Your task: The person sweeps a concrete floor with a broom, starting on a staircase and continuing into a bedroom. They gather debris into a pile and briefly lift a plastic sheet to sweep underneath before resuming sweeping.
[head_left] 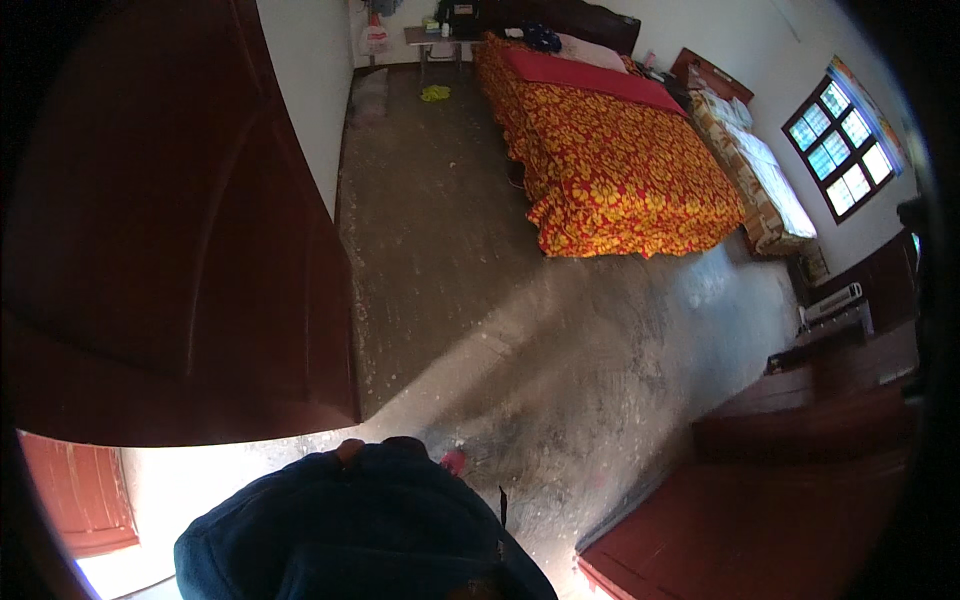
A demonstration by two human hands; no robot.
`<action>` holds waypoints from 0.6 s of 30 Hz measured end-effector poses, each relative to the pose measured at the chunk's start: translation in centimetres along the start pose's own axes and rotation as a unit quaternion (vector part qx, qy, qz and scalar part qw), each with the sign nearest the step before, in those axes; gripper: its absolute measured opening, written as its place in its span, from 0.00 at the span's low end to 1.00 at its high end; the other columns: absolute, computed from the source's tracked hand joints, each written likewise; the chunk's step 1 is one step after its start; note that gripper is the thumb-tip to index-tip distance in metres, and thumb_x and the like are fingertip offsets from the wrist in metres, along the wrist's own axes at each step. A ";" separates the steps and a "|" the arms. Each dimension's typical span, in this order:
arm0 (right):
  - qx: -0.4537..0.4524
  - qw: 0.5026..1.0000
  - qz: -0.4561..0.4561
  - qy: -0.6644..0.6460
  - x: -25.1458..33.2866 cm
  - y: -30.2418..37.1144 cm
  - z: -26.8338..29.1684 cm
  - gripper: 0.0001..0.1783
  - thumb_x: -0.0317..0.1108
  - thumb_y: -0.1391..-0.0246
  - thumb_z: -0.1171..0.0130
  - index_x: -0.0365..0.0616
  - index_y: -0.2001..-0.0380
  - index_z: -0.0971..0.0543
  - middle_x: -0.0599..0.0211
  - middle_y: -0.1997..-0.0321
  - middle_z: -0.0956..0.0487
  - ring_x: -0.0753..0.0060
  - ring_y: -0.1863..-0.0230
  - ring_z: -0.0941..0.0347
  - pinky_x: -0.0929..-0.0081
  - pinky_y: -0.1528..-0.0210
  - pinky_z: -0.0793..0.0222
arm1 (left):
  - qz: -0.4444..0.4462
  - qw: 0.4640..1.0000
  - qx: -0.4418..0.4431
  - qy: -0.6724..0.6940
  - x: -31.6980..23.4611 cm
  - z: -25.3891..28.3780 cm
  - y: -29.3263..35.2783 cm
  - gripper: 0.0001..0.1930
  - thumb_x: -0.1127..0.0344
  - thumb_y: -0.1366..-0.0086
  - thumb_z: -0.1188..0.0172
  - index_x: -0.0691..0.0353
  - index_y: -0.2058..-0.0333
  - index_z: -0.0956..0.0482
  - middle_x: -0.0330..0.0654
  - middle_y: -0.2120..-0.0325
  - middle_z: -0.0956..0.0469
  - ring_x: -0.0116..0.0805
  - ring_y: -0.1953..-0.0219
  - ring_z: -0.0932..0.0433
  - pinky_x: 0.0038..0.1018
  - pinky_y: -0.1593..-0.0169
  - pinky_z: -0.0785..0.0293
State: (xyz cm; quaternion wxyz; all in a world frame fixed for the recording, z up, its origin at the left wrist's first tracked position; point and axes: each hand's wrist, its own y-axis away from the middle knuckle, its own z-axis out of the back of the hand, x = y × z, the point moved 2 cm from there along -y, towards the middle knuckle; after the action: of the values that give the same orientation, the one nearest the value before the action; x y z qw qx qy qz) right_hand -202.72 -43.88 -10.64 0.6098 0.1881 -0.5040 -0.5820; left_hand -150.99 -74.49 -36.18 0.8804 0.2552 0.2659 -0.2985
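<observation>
A small patch of my left hand [349, 452] shows past the edge of my dark blue sleeve [290, 510]. Its fingers are mostly hidden, and I cannot make out anything in it. Closest to it is the lower edge of a large dark red-brown door [170, 250], which fills the left side; I see no clear contact. My right hand does not show; the dark jacket covers the lower middle. Beyond the jacket a bit of pink footwear [455, 462] rests on the floor.
A bed [630, 170] with a red and yellow flowered cover stands ahead, a narrower bed [760, 180] beside it below a window [845, 145]. A small table [430, 38] is at the back. Red-brown wooden furniture [760, 530] lies right. A yellow-green cloth [435, 93] is on the concrete floor [440, 220].
</observation>
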 end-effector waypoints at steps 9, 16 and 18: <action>0.136 0.974 -0.012 -0.181 15.3 -8.2 -2.4 0.16 0.43 0.43 0.49 0.38 0.67 0.25 0.50 0.71 0.22 0.53 0.67 0.26 0.59 0.63 0.30 | 0.312 0.950 0.025 0.018 3.3 1.3 -5.2 0.11 0.60 0.42 0.49 0.57 0.71 0.18 0.45 0.71 0.20 0.46 0.68 0.21 0.42 0.66 0.27; 0.191 0.955 0.004 -0.226 32.6 -13.6 -9.9 0.16 0.42 0.44 0.48 0.37 0.68 0.25 0.52 0.72 0.23 0.55 0.69 0.26 0.59 0.63 0.31 | 0.736 0.661 -0.125 -0.072 9.8 2.2 -19.7 0.13 0.61 0.38 0.52 0.54 0.67 0.17 0.40 0.68 0.19 0.41 0.66 0.19 0.38 0.65 0.27; 0.202 0.952 -0.005 -0.232 37.6 -15.4 -12.0 0.17 0.42 0.44 0.48 0.36 0.69 0.26 0.52 0.73 0.23 0.55 0.70 0.26 0.59 0.64 0.31 | 0.793 0.589 -0.155 -0.022 11.1 4.3 -23.4 0.13 0.61 0.38 0.51 0.55 0.66 0.17 0.42 0.68 0.18 0.43 0.66 0.19 0.39 0.66 0.27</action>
State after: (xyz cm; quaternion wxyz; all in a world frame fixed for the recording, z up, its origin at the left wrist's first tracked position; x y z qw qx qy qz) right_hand -207.68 -85.92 -13.37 0.4224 0.1693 -0.7376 -0.4989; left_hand -157.49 -97.63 -46.72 0.8006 0.2185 -0.0189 0.5576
